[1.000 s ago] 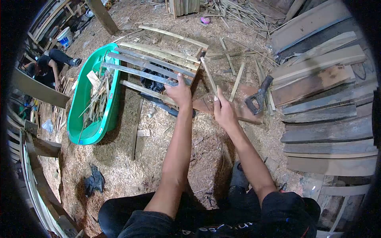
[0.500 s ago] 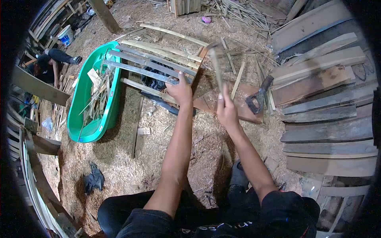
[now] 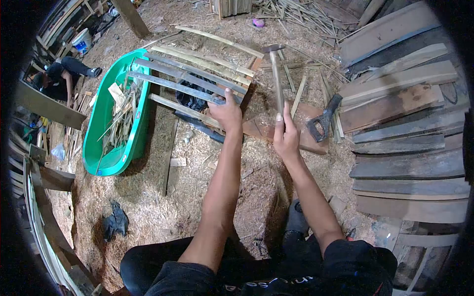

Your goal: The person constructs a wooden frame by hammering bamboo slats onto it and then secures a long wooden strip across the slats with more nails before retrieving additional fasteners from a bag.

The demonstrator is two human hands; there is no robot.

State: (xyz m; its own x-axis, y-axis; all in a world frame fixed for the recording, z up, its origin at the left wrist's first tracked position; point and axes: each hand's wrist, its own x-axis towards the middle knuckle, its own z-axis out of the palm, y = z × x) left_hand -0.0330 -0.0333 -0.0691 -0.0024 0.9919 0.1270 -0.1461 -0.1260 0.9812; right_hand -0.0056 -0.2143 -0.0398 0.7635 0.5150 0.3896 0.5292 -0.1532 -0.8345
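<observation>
My left hand [image 3: 228, 114] is closed around the near corner of a slatted wooden frame [image 3: 197, 79], with the thumb up along its edge. Thin, spaced slats run leftward from the frame's end board, and some reach over the green tub. My right hand [image 3: 287, 135] grips the lower handle of a hammer [image 3: 277, 79]. The hammer stands roughly upright in view, its metal head to the right of the frame's end and apart from it. Below and between both hands lies a reddish-brown board [image 3: 261, 129]. A dark handle, like that of a saw [image 3: 321, 121], rests on its right end.
A green tub [image 3: 89, 143] holding wood scraps stands at the left. Stacked planks [image 3: 405, 163] line the right side. Loose thin sticks [image 3: 311, 24] lie at the back. Another person [image 3: 64, 76] crouches at the far left, beyond a wooden post [image 3: 130, 18]. Shavings cover the floor.
The hammer, blurred before, has swung slightly right and away from the frame's end, and is now sharper. My right hand has shifted a little right. My left hand keeps its hold.
</observation>
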